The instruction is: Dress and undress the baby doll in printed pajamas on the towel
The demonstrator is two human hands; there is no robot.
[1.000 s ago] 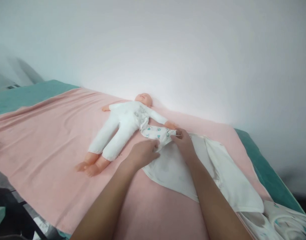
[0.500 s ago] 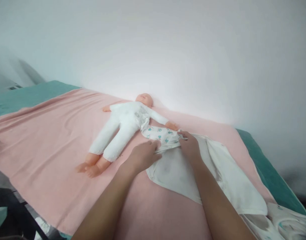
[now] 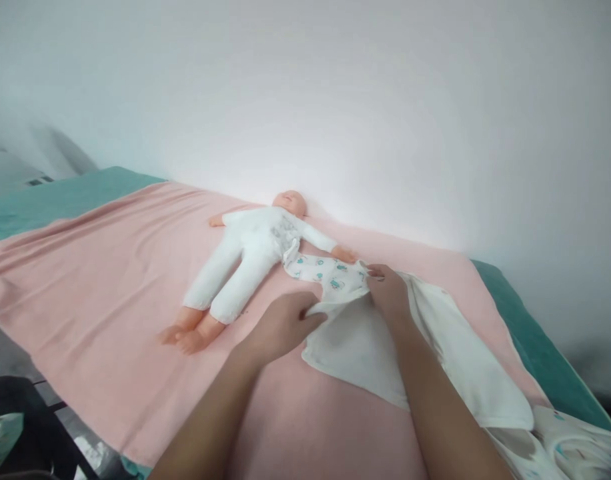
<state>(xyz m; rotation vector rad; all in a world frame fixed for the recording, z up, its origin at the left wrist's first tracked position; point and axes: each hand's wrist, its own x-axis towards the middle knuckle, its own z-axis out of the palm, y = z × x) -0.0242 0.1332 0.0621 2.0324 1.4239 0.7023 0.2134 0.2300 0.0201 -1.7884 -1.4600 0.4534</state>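
Note:
A white baby garment (image 3: pixel 358 340) with a blue-green print on part of it lies spread to the right of a baby doll (image 3: pixel 260 237). Its printed part (image 3: pixel 330 270) reaches up to the doll's side and outstretched arm. My left hand (image 3: pixel 288 323) pinches the garment's near-left edge between thumb and fingers. At the right end of the print, my right hand (image 3: pixel 389 290) grips the cloth, its fingertips partly hidden. The doll lies on its back, white cloth body, bare feet toward the lower left.
Under everything is a pink blanket (image 3: pixel 110 287) over a green mattress (image 3: pixel 525 320). More folded printed cloth (image 3: pixel 580 440) lies at the lower right. A pale wall (image 3: pixel 305 100) rises behind. Dark chair-like object (image 3: pixel 30 427) stands at the lower left.
My right hand has shifted slightly right with the cloth. My left hand has moved a little down and now pinches the edge, with the printed part lying flatter.

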